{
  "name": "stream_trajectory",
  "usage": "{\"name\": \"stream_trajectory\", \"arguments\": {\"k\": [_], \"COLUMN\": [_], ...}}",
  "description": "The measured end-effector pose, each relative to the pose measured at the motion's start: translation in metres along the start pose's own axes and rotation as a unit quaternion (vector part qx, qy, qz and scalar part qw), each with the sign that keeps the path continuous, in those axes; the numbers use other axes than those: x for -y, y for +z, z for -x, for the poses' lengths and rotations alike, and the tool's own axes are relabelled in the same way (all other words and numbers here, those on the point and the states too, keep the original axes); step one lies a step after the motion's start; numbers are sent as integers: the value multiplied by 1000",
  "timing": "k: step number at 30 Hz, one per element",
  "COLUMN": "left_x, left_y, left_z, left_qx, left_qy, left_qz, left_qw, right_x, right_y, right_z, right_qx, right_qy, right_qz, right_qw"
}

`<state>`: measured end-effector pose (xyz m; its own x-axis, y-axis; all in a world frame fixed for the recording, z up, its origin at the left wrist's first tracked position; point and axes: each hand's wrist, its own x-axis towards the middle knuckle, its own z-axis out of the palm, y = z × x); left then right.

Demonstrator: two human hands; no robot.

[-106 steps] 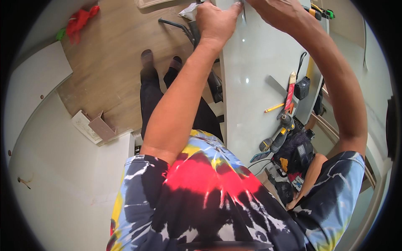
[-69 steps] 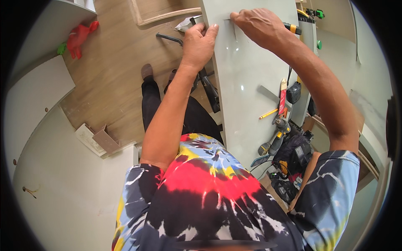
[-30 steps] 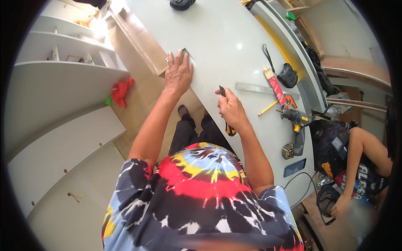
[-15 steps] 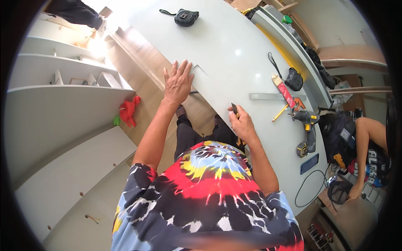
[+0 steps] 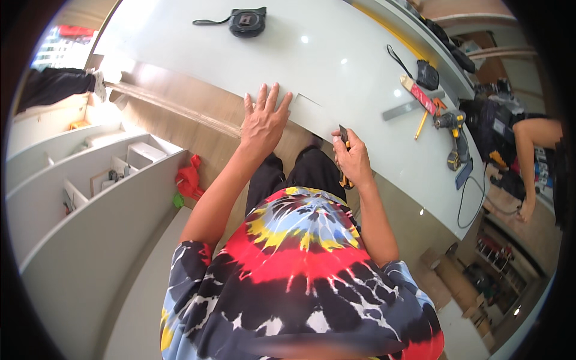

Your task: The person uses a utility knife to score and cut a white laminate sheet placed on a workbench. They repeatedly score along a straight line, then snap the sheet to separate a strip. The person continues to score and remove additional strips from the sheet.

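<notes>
My left hand lies with fingers spread at the near edge of the white panel, just left of a thin, dark L-shaped line on it. My right hand grips a utility knife with an orange and black handle, its tip pointing forward near that edge. Farther across the panel lies a black tape measure with a strap. To the right are a steel rule, a red-and-cream stick, a yellow pencil and a cordless drill.
Another person's arm is at the right beside black bags, and a dark trouser leg at the upper left. White shelving stands left, a red cloth beside it. A second tape, a phone and a looped cable lie on the panel.
Both hands were raised at the top; my left hand is now spread on the panel, and my right hand holds the knife lower down. The view has swung, showing the panel crosswise.
</notes>
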<state>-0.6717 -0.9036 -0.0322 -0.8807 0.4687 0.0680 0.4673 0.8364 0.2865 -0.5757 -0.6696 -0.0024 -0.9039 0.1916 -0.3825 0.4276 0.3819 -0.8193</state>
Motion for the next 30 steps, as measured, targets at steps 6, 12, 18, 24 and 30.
{"name": "stream_trajectory", "arguments": {"k": [6, 12, 18, 24, 30], "left_x": [11, -14, -49, -69, -70], "left_y": [3, -1, -25, -1, 17], "left_z": [25, 79, 67, 5, 2], "left_qx": [-15, 84, -36, -16, 59], "left_qy": [47, 222, -213, -52, -31], "left_qz": [39, 196, 229, -5, -25], "left_qw": [998, 952, 949, 998, 997], "right_x": [-1, 7, 13, 5, -29], "right_y": [1, -24, -68, -105, -111], "right_z": [-2, -6, -18, -19, 30], "right_qx": [-21, 44, 132, 57, -23], "right_qy": [41, 93, 77, 34, 69], "right_qz": [-90, -157, -127, -157, -285], "right_qw": [995, 982, 980, 985, 956]}}
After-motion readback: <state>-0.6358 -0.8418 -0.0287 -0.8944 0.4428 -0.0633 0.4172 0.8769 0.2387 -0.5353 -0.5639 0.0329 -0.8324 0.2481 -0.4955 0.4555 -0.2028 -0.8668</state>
